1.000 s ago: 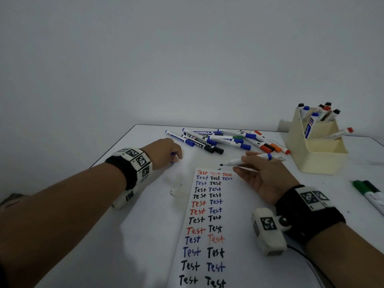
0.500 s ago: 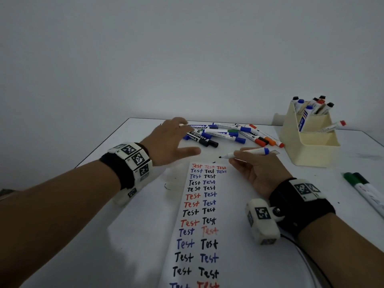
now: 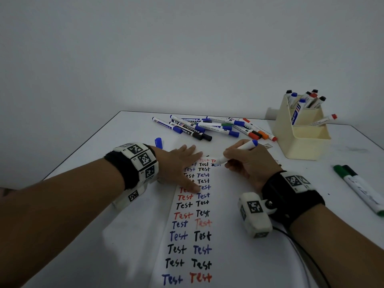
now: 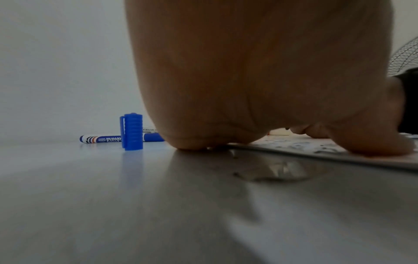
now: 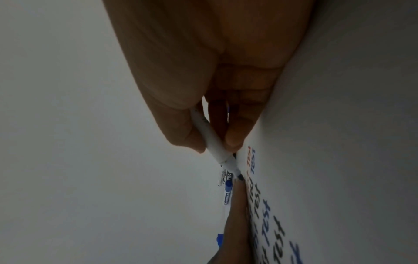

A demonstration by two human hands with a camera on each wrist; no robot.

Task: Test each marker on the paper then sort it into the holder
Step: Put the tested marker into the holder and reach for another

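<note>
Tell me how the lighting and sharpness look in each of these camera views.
Head view: dim, even light, edges bowed by the wide lens, writing on the paper sharp. Left wrist view: left hand fills the frame, soft; blue cap crisp, reflected in the table. Right wrist view: dark, right hand shadowed.

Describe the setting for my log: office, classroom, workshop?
Probably a plain desk set up for recording: a bare white table against a blank wall, with only loose markers, paper and a holder.

holder (image 3: 302, 146): 1 | paper (image 3: 187, 242): 1 | loose cap (image 3: 158, 142): 1 | green markers (image 3: 361, 189): 2
</note>
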